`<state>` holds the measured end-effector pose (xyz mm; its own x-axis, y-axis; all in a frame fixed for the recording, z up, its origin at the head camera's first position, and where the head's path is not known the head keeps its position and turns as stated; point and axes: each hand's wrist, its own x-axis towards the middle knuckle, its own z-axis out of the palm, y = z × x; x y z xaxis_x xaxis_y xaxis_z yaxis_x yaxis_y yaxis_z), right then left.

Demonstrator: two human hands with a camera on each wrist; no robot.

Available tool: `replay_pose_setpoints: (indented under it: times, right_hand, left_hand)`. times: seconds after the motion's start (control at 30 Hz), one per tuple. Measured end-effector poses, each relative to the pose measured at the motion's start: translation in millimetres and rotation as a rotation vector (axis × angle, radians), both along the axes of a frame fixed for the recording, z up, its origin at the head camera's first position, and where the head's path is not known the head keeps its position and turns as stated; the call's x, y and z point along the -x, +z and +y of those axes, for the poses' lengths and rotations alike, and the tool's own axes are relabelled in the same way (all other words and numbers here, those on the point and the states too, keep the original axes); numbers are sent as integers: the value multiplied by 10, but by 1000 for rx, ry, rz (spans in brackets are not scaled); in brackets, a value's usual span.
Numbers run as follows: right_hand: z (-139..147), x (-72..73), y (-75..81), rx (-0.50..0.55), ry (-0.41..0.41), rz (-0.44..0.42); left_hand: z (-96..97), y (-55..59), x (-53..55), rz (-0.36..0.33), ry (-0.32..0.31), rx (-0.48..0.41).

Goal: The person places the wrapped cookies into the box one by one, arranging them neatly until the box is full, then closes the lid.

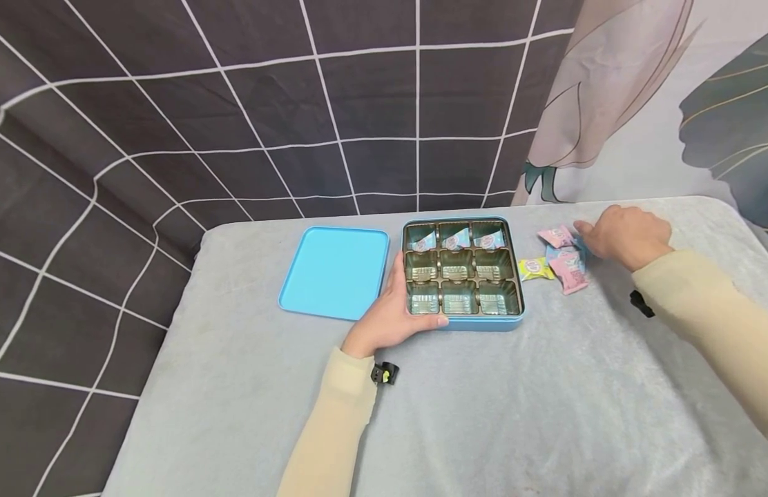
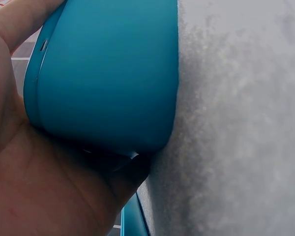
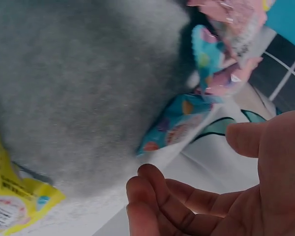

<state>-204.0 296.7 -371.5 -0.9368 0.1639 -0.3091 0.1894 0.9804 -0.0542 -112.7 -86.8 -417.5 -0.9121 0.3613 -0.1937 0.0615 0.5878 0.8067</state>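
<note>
A blue square tin (image 1: 483,324) with a nine-cell tray stands on the cloth; blue-wrapped candies (image 1: 456,239) sit in its back row. My left hand (image 1: 389,316) holds the tin's front left corner, thumb along the front and fingers on the left side. To the tin's right lie wrapped candies: yellow (image 1: 536,268), pink (image 1: 569,273) and blue. My right hand (image 1: 629,236) is beside this pile, holding nothing. In the right wrist view its thumb and loosely bent fingers are spread apart near a blue candy (image 3: 177,125). A yellow candy (image 3: 14,196) lies apart from that group.
The blue lid (image 1: 337,269) lies flat on the grey cloth (image 1: 235,386), left of the tin. Behind the table hang a dark gridded curtain (image 1: 371,96) and a pale patterned curtain (image 1: 645,131).
</note>
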Motion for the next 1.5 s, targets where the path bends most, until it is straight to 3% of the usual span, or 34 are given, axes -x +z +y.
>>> replay_pose_setpoints:
  times: [0.37, 0.83, 1.1, 1.5]
  right_hand:
    - [42, 23, -90, -28, 24, -35]
    - [82, -22, -104, 30, 102, 13]
    - [45, -68, -109, 31, 80, 37]
    - [148, -92, -109, 89, 254, 38]
  left_hand:
    - [9, 26, 3, 4, -3, 13]
    - [10, 2, 1, -5, -7, -2]
    - [5, -12, 3, 12, -10, -15]
    - [-4, 5, -5, -16, -7, -4]
